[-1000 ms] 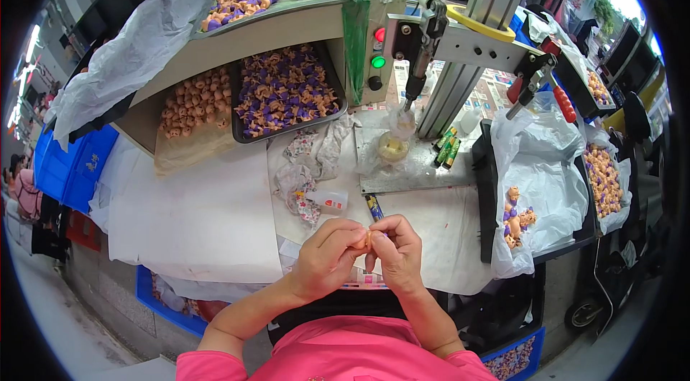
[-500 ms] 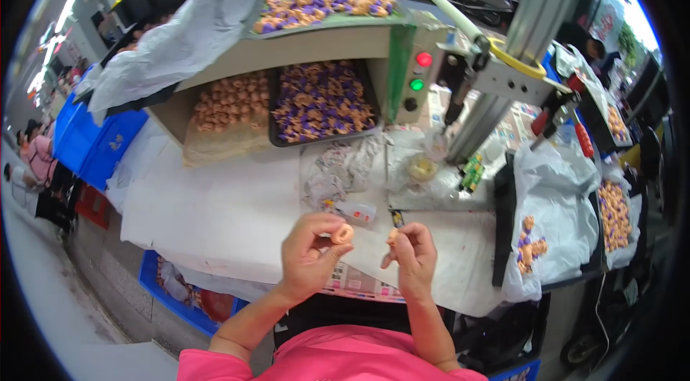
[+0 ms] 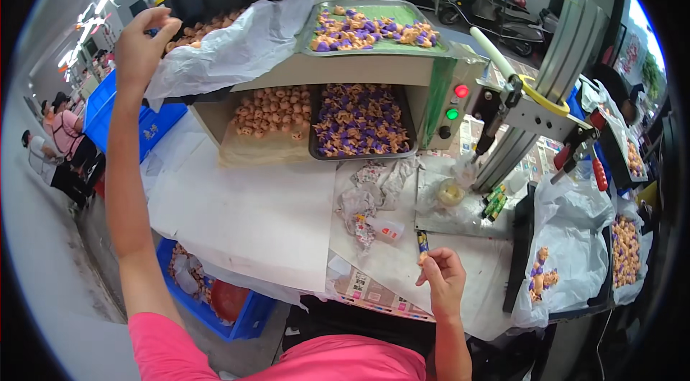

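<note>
My left hand [image 3: 140, 50] is raised at the far left, beside an upper tray of peach-coloured doll heads [image 3: 205, 30]. Its fingers are closed together, and whatever they hold blends with the skin. Lower right, over the front of the table, my right hand [image 3: 445, 282] pinches a small peach-coloured doll part [image 3: 422, 259] between thumb and fingertips. Just beyond that part lies a thin dark tube [image 3: 422, 240] with a yellow band. A small white bottle [image 3: 388, 229] lies nearby on the paper-covered table [image 3: 244, 216].
A shelf holds round heads [image 3: 269, 113] and a dark tray of purple-and-peach figures [image 3: 363, 118]; another tray [image 3: 374, 49] sits on top. A press with a metal column [image 3: 532, 115] stands right, beside a paper-lined tray [image 3: 568, 237]. A blue crate [image 3: 251, 316] is below left.
My left hand has swung from the table centre up to the far-left tray; the ringed peach piece it held no longer shows clearly. My right hand still pinches its part, slightly lower and right.
</note>
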Available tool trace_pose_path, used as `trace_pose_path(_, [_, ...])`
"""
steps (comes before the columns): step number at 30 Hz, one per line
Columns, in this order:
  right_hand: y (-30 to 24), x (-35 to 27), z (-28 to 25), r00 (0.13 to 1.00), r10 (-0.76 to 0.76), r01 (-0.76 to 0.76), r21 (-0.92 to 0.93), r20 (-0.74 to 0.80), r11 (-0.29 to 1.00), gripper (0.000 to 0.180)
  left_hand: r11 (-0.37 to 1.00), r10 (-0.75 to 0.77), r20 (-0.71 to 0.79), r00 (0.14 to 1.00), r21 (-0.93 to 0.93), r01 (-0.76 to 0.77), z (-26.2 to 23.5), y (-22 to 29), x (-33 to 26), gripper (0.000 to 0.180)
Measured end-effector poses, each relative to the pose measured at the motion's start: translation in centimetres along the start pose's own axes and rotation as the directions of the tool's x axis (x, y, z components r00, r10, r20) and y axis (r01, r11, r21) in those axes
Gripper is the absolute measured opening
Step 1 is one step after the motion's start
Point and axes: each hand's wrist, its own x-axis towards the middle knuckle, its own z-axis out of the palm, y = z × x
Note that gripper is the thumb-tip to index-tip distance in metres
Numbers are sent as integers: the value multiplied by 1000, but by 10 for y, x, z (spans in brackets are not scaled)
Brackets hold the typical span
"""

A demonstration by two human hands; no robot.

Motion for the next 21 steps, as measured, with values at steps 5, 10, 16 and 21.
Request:
trace_pose_path(5, [21, 20, -18, 997, 74, -74, -4, -39, 997, 14, 967, -21, -343, 939, -247, -68, 20, 56, -61, 21])
trace_pose_path(10, [53, 35, -42, 987, 76, -107, -217, -144, 970, 17, 574, -239, 275, 931, -733, 364, 54, 165, -208, 12])
trace_pose_path(16, [79, 51, -26, 942, -293, 315, -722, 161, 616, 21, -799, 216, 974, -60, 212, 562, 117, 201, -349, 18])
trace_pose_path(21, [94, 56, -4, 920, -227, 390, -785, 318, 481, 23, -766, 196, 980, 42, 126, 631, 118, 209, -382, 25])
